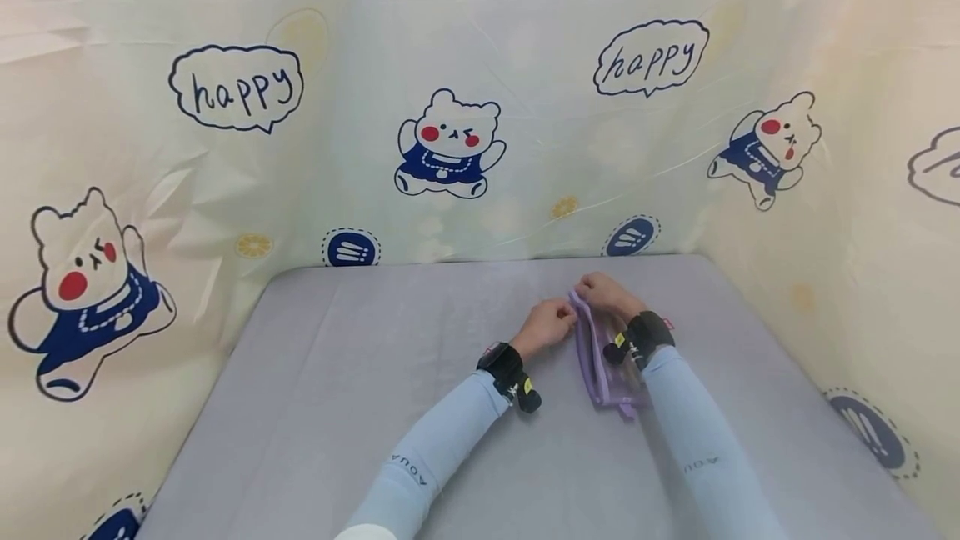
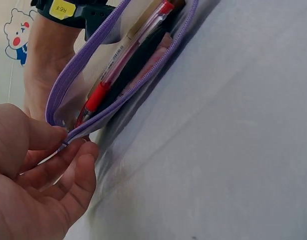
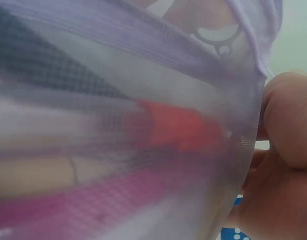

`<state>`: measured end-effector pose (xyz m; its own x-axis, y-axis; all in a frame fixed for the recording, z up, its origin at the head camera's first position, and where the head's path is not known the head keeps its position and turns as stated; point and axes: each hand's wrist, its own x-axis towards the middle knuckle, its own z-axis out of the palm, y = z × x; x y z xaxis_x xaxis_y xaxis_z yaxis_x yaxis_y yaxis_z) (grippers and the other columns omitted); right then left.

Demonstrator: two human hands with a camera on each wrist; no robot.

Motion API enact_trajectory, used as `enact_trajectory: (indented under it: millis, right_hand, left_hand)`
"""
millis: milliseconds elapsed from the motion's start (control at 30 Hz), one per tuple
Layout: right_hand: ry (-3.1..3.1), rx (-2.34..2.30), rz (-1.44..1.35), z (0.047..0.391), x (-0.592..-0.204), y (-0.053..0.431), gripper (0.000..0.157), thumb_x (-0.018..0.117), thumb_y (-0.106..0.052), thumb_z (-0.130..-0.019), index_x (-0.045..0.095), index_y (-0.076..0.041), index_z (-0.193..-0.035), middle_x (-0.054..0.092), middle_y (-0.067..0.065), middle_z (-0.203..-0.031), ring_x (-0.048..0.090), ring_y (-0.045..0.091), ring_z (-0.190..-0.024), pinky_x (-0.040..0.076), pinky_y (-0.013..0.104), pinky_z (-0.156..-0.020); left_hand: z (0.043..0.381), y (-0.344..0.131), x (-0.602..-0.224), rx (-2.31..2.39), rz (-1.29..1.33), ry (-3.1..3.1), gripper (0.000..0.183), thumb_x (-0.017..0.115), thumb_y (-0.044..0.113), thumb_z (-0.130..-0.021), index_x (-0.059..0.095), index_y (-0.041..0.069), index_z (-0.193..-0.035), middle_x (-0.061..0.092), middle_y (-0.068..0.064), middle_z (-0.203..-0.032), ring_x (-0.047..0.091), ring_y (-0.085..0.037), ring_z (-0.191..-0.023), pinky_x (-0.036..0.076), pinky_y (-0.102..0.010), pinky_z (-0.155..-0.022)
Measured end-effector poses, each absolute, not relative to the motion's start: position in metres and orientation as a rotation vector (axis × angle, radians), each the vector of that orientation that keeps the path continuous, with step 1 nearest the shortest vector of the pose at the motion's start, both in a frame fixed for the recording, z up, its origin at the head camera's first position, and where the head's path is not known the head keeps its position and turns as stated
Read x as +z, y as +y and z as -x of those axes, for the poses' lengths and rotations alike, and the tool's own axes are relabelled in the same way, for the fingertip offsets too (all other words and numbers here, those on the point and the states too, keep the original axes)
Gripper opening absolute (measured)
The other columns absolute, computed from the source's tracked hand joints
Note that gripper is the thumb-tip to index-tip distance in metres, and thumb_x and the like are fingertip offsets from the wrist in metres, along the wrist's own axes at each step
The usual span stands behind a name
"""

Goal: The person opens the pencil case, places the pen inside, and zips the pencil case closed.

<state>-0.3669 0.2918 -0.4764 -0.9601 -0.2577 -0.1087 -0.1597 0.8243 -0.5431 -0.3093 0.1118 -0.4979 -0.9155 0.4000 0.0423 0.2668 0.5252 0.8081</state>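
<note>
A purple-edged mesh zip pencil pouch (image 1: 588, 348) stands on the right half of the table, its zip side gaping. At its far end my left hand (image 1: 546, 326) pinches the corner of the zip between thumb and fingers. My right hand (image 1: 609, 294) grips the same far end from the other side. Inside lie a clear pen with a red cap (image 2: 97, 96), a dark pen (image 2: 126, 67) and something pink, seen in the left wrist view. Through the mesh, the right wrist view shows a blurred wooden-coloured stick (image 3: 33, 177) and a zip pull ring (image 3: 224, 49).
A grey cloth covers the table (image 1: 360, 373). Behind it hangs a pale curtain (image 1: 525, 40) printed with bears and "happy" bubbles. Each wrist carries a black strap with a small camera, the right one (image 1: 617, 350) close beside the pouch.
</note>
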Motion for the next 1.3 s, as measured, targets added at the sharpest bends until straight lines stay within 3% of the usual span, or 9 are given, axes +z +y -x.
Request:
enact_trajectory:
  millis: [200, 433, 1300]
  right_hand:
    - [2.782, -0.879, 0.231, 0.366, -0.473, 0.287, 0.024, 0.046, -0.02, -0.101, 0.063, -0.003, -0.097, 0.059, 0.008, -0.087, 0.055, 0.021, -0.079, 0.044, 0.03, -0.068]
    - [2.757, -0.907, 0.189, 0.367, -0.472, 0.285, 0.025, 0.046, -0.022, -0.1, 0.063, -0.003, -0.103, 0.062, 0.011, -0.092, 0.056, 0.022, -0.08, 0.045, 0.03, -0.068]
    - [2.771, -0.808, 0.322, 0.369, -0.456, 0.269, 0.023, 0.047, -0.018, -0.099, 0.065, -0.004, -0.099, 0.06, 0.007, -0.084, 0.055, 0.022, -0.077, 0.044, 0.032, -0.068]
  left_hand:
    - [0.306, 0.11, -0.496, 1.262, -0.68, 2.71, 0.013, 0.06, 0.02, -0.096, 0.07, 0.011, -0.096, 0.065, 0.003, -0.08, 0.054, -0.007, -0.069, 0.042, -0.018, -0.06]
    - [0.297, 0.108, -0.495, 1.198, -0.674, 2.74, 0.013, 0.06, 0.022, -0.097, 0.07, 0.013, -0.099, 0.067, 0.002, -0.086, 0.054, -0.007, -0.073, 0.043, -0.018, -0.063]
    - [0.25, 0.089, -0.488, 1.011, -0.895, 2.707, 0.011, 0.061, 0.023, -0.094, 0.07, 0.016, -0.098, 0.07, 0.004, -0.091, 0.058, -0.003, -0.077, 0.046, -0.015, -0.069]
